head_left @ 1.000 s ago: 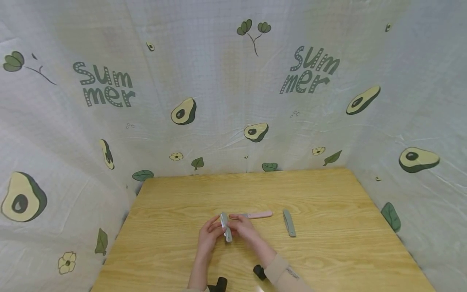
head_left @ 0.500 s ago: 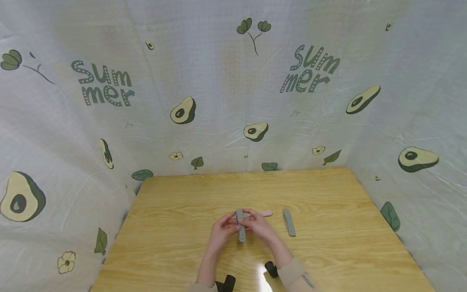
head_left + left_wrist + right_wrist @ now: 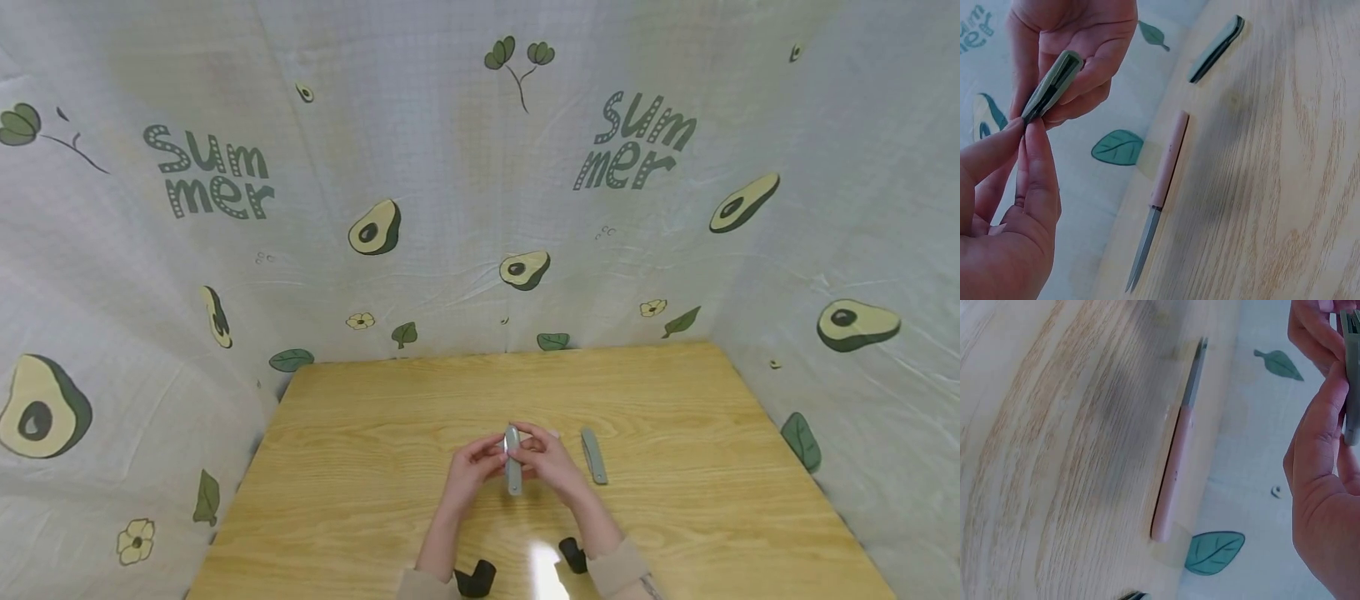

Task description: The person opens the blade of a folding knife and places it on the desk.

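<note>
Both hands hold a grey-green folding knife (image 3: 513, 460) above the table, one hand at each side of it. The left hand (image 3: 471, 471) pinches it between thumb and fingertips, which the left wrist view shows closely. From the other side, the right hand (image 3: 551, 460) grips it with thumb and curled fingers. Its slotted handle end faces the left wrist camera. Under the hands lies a pink-handled knife (image 3: 1169, 159) with its slim metal blade out; in the head view the hands mostly hide it. A second grey-green folding knife (image 3: 594, 456) lies folded to the right of the hands.
The wooden table (image 3: 360, 417) is enclosed at the back and sides by a pale cloth (image 3: 450, 167) printed with avocados and leaves. Black wrist-camera mounts (image 3: 476, 578) hang at the wrists. A bright reflection shows on the tabletop between the forearms.
Both hands have moved to the right with the folding knife, now covering more of the pink-handled knife. The held knife has turned slightly in the fingers. The knives on the table stay put.
</note>
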Demonstrator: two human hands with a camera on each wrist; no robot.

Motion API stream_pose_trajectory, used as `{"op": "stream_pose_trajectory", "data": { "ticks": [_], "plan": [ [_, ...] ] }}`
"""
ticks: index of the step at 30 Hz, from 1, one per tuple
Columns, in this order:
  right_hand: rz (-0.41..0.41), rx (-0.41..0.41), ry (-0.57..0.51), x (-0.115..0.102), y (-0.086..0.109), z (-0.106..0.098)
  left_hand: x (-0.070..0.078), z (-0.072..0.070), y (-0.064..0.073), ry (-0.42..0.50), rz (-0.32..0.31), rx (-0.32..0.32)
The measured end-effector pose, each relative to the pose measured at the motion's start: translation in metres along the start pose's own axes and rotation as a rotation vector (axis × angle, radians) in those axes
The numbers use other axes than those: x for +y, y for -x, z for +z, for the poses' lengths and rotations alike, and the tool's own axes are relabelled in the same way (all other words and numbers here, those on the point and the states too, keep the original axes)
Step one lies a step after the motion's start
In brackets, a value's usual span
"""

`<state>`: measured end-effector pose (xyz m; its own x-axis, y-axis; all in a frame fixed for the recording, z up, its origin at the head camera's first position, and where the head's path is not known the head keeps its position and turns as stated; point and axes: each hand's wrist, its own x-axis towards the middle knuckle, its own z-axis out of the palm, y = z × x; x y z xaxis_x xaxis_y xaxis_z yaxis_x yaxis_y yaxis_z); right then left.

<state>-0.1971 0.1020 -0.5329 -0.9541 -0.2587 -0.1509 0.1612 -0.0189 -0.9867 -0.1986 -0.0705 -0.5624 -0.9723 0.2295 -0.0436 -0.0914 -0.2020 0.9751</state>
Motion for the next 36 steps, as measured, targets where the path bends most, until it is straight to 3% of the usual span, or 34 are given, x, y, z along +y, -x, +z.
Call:
{"op": "stream_pose_trajectory", "data": {
  "ticks": [17,36],
  "plan": [
    [-0.013,0.023,0.035,0.006,0.003,-0.003,0.0,0.001,0.003,-0.037,-0.015,-0.042],
    [-0.037,0.074,0.039,0.013,0.0,-0.003,-0.005,-0.003,0.0,-0.03,0.006,-0.017]
  ]
}}
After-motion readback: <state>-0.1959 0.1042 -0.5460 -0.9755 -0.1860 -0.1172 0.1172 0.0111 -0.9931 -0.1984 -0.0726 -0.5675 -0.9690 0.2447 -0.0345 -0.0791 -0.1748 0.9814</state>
